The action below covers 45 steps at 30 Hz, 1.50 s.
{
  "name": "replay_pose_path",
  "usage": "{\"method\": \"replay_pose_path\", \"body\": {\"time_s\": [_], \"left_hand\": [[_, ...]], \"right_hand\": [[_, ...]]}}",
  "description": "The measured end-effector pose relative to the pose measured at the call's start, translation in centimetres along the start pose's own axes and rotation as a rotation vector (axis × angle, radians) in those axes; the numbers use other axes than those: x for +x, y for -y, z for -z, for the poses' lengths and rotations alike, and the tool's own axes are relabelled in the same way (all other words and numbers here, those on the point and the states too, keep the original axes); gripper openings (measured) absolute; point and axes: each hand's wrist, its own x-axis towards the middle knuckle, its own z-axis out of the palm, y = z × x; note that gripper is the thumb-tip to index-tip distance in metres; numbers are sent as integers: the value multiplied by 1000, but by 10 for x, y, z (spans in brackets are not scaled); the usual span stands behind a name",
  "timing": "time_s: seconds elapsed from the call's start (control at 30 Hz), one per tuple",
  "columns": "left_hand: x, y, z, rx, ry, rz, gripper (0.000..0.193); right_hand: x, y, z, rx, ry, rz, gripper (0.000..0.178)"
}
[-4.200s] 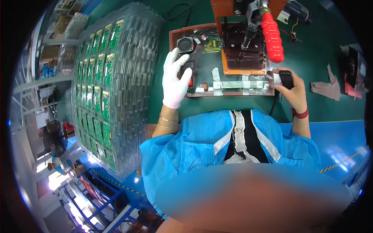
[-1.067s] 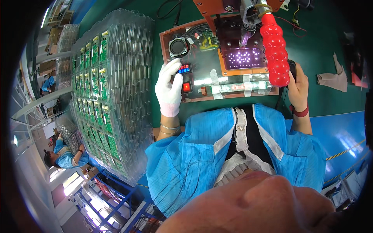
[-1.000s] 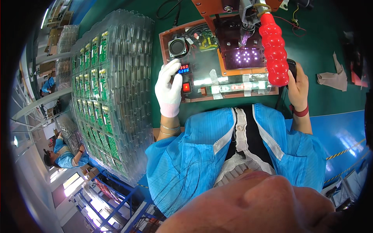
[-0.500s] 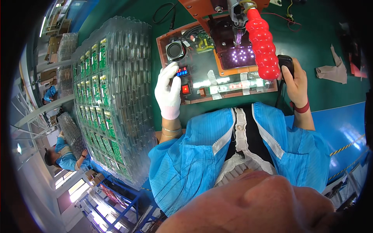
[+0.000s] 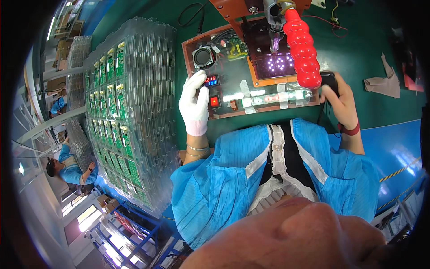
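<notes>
My left hand (image 5: 195, 105), in a white glove, rests at the left edge of a clear-topped test fixture (image 5: 224, 101). Its thumb and fingers are apart beside a small digital meter (image 5: 210, 81) and hold nothing. A lit red switch (image 5: 214, 101) lies just right of the thumb. My bare right hand (image 5: 342, 101) is closed around a black handheld device (image 5: 329, 80) with a cable, at the fixture's right end; its exact kind is unclear. Between the hands, a red ribbed clamp handle (image 5: 303, 51) hangs over a dark plate (image 5: 273, 65) with glowing white lights.
At left stands a tall stack of clear plastic trays (image 5: 148, 107) holding green circuit boards (image 5: 120, 96). A round speaker (image 5: 204, 58) sits on the fixture's upper left. A beige cloth (image 5: 383, 80) lies on the green mat at right. Another person (image 5: 74, 170) is at far left.
My right hand and the black device have shifted slightly down, and the thumb has moved across the device's lower part. The meter's digits have changed. My left hand has hardly moved.
</notes>
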Motion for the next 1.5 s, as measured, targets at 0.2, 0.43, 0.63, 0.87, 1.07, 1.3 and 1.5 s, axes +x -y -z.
{"method": "replay_pose_path", "body": {"time_s": [0.2, 0.43, 0.63, 0.87, 1.07, 1.3, 1.5], "left_hand": [[-1, 0, 0, -6, -2, 0, 37], [0, -2, -2, -52, -6, 10, 38], [-2, 2, -1, -68, -23, -2, 38], [1, -3, -1, -40, -21, 6, 38], [0, -1, -1, -38, -18, -2, 38], [1, -1, -1, -31, -18, -3, 38], [1, 0, -1, -23, -13, -17, 37]], "right_hand": [[-3, 4, 15, -31, 293, -88, 36], [1, -19, 29, 285, 168, -194, 45], [23, 1, 18, 824, -258, -260, 50], [12, -11, 17, 225, -59, 45, 50], [12, -10, 9, -29, -65, 157, 48], [9, -12, 6, -82, -47, 135, 47], [8, -11, 3, -3, -93, 121, 40]]}}
